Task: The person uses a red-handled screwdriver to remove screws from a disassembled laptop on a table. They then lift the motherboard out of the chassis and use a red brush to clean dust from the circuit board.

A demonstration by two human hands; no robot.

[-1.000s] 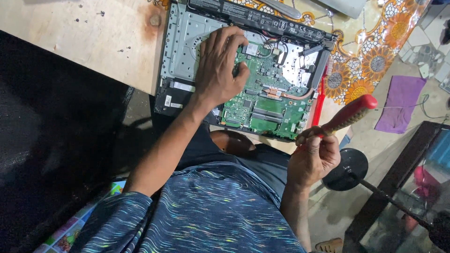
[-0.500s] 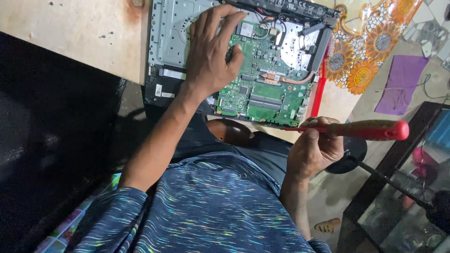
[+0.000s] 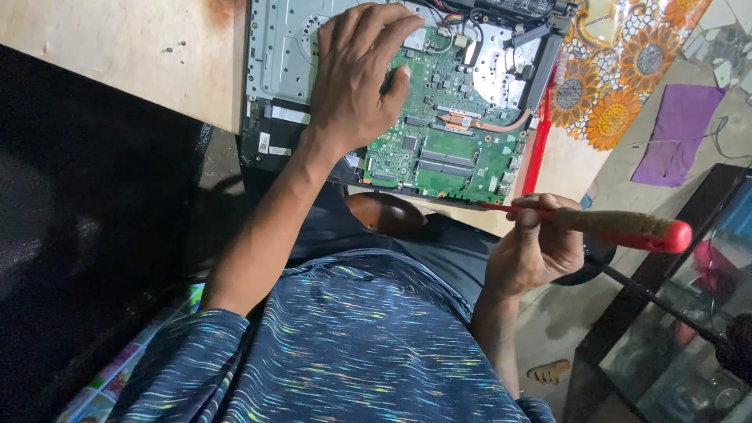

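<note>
— Item one, the main piece?

— Opened laptop (image 3: 439, 102), bottom cover off, lying on a wooden table (image 3: 133, 55) with its near edge jutting past the table's edge. Green circuit board (image 3: 450, 145) exposed, copper heat pipe (image 3: 489, 124) across it, grey metal plate to the left.

— Left hand?

— Left hand (image 3: 356, 78), palm down, fingers spread and resting flat on the laptop, over the plate and the board's upper left part. It grips nothing.

— Right hand?

— Right hand (image 3: 536, 251), fingers curled tight around a screwdriver (image 3: 603, 225) with a red and brown handle. The handle points right; the tip sits at the laptop's near right corner. Whether it touches, I cannot tell.

— Surroundings?

— Sunflower-patterned cloth (image 3: 611, 70) beside the laptop's right edge, purple cloth (image 3: 681, 133) on the floor, dark glass table (image 3: 674, 337) at lower right. The person wears a blue streaked shirt (image 3: 345, 352).
</note>
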